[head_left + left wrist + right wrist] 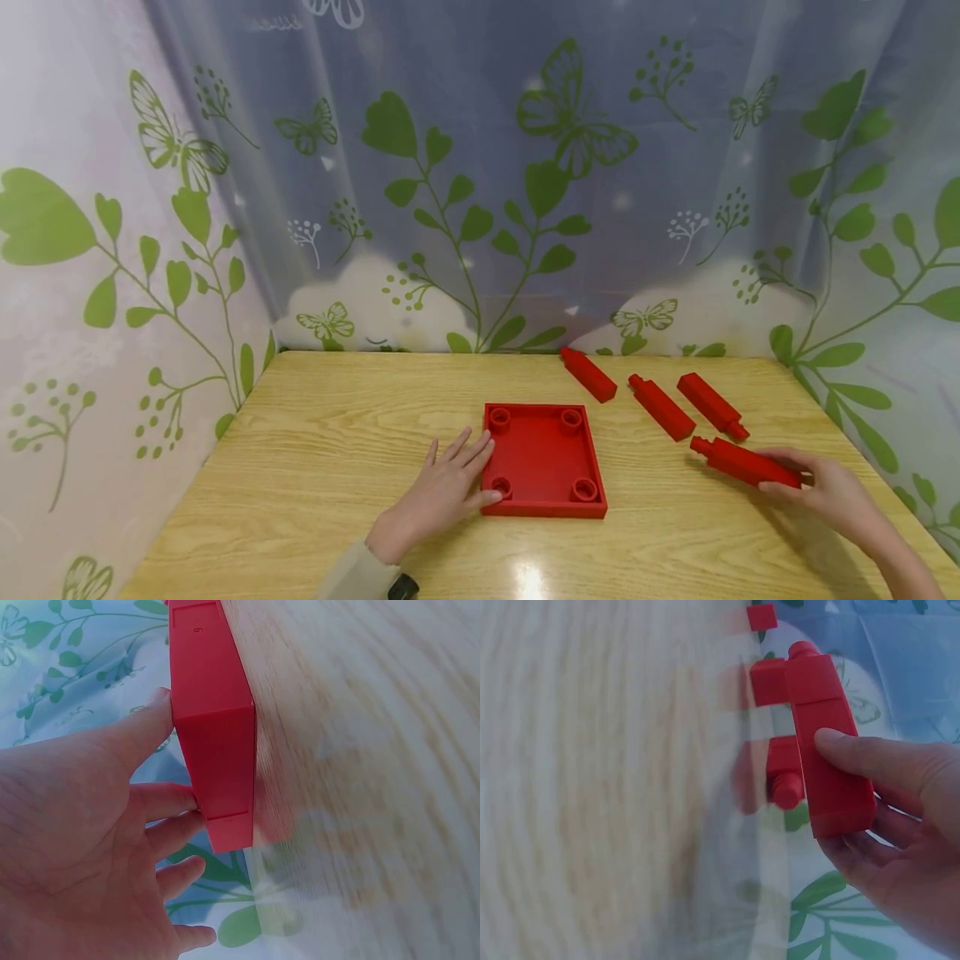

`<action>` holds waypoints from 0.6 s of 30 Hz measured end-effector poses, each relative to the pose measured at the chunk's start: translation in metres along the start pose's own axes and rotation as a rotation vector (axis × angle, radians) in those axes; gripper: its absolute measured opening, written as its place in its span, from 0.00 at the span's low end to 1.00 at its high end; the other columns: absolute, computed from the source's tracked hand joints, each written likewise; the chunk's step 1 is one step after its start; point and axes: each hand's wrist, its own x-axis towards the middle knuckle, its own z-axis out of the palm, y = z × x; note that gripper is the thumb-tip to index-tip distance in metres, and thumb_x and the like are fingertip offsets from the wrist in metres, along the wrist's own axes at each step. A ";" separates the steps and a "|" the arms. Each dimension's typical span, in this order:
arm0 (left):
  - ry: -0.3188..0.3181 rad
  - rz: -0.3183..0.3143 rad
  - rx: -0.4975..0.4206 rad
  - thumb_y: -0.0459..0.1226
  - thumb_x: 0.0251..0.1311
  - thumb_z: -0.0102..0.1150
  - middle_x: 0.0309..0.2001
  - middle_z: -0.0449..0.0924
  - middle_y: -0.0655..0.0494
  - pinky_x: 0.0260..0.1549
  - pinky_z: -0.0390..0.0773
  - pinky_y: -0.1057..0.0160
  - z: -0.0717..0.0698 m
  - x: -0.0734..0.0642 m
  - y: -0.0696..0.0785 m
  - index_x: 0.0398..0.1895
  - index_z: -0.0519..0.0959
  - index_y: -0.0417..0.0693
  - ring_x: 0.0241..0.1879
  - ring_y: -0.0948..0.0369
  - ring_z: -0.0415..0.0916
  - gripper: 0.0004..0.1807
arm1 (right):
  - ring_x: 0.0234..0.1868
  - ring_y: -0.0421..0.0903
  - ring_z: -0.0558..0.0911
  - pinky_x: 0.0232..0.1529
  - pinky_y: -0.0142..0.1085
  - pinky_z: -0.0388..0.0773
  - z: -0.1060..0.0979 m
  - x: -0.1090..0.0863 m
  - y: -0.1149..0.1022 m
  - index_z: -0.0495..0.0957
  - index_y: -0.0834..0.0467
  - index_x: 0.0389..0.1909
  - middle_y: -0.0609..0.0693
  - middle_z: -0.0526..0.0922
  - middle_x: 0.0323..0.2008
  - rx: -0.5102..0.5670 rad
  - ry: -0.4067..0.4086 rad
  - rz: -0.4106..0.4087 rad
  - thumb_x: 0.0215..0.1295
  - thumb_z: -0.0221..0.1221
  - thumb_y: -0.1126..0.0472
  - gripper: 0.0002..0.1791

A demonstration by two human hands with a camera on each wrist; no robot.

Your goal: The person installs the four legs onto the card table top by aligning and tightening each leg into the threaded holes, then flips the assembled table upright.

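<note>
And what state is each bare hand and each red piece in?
Square red tray with round sockets: flat, sockets up, unfilled.
Three square-sided red bars: lying on wooden table.
Fourth red bar: lifted off the table.
Bare left hand: touching the tray.
Bare right hand: gripping fourth bar.

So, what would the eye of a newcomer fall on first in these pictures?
Probably the square red tray near the middle of the wooden table, its left side touched by the left hand. Next, perhaps, the red peg in the right hand, with three similar red pegs lying beyond it. Behind hangs a curtain printed with green leaves and butterflies.
</note>
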 end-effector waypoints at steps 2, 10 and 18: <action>0.000 0.000 -0.002 0.54 0.71 0.56 0.78 0.57 0.47 0.69 0.47 0.28 -0.001 0.000 0.000 0.77 0.62 0.40 0.79 0.43 0.47 0.40 | 0.36 0.22 0.74 0.32 0.28 0.77 0.000 0.001 -0.005 0.82 0.67 0.53 0.65 0.85 0.47 0.018 0.024 -0.012 0.55 0.75 0.58 0.27; -0.007 -0.002 -0.014 0.54 0.71 0.56 0.78 0.57 0.47 0.69 0.46 0.27 -0.003 -0.001 0.002 0.77 0.61 0.39 0.79 0.43 0.47 0.40 | 0.38 0.19 0.72 0.31 0.29 0.77 -0.006 0.007 -0.033 0.82 0.63 0.56 0.68 0.83 0.51 0.038 0.076 -0.025 0.56 0.75 0.54 0.29; -0.016 -0.008 -0.006 0.54 0.70 0.56 0.79 0.56 0.48 0.70 0.46 0.28 -0.003 -0.001 0.002 0.77 0.61 0.40 0.79 0.43 0.46 0.41 | 0.44 0.60 0.87 0.27 0.29 0.73 -0.005 0.011 -0.063 0.84 0.59 0.54 0.70 0.83 0.52 0.057 0.152 -0.064 0.56 0.75 0.55 0.25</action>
